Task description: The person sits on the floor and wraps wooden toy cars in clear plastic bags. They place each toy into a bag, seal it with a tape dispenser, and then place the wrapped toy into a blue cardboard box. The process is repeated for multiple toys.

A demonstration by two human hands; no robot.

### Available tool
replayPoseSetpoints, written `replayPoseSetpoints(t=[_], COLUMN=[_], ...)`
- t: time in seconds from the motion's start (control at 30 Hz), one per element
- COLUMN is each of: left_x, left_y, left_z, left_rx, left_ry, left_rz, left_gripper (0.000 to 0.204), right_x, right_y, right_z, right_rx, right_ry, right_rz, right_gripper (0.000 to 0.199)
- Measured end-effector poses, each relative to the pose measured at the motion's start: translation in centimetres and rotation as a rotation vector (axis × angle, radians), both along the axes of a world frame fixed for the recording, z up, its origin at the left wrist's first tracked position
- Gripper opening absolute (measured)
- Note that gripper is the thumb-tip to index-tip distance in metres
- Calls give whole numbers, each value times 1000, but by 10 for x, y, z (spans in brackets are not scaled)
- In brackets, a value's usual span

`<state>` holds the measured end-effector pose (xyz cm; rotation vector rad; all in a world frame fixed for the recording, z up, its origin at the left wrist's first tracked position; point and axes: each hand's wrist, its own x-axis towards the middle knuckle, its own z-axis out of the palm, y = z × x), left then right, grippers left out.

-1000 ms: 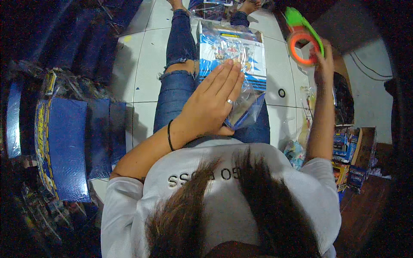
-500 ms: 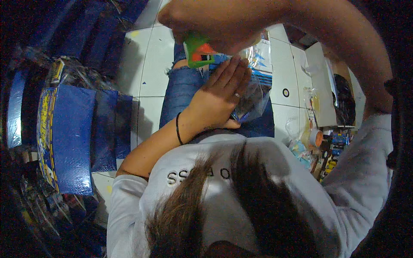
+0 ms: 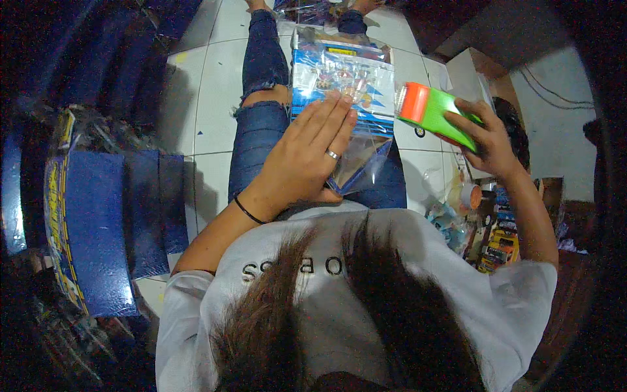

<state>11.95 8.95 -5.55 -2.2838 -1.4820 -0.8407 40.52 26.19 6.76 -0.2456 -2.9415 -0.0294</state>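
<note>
Home packing spot, white tiled floor (image 3: 212,98), stacked blue boxes (image 3: 98,222), wrapped toy packs (image 3: 499,242)

Green tape dispenser (image 3: 439,116) w/ orange end; blue printed packet (image 3: 343,75); white floor tiles (image 3: 206,111).

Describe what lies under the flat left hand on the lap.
Under the left hand lies a clear plastic bag holding a blue printed pack, resting across the jeans. The bag's part beneath the palm is covered.
</note>
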Motion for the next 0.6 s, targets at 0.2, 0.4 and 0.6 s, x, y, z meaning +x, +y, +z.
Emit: replayPoseSetpoints(t=[0.2,0.4,0.6], left_x=[8,-2,-16], left_y=[-12,-12,104], left_z=[20,73,102], left_rx=[-239,-286,-338], left_ry=[163,211,189], left_rz=[93,9,-632], left_gripper=[111,97,54], right_x=[-33,29,56], right_y=[29,60,85], right_z=[0,-140,-279], right_rx=[19,-67,-695], right_ry=[-57,-859,113], right_rz=[103,91,-492], right_gripper=[52,33,43])
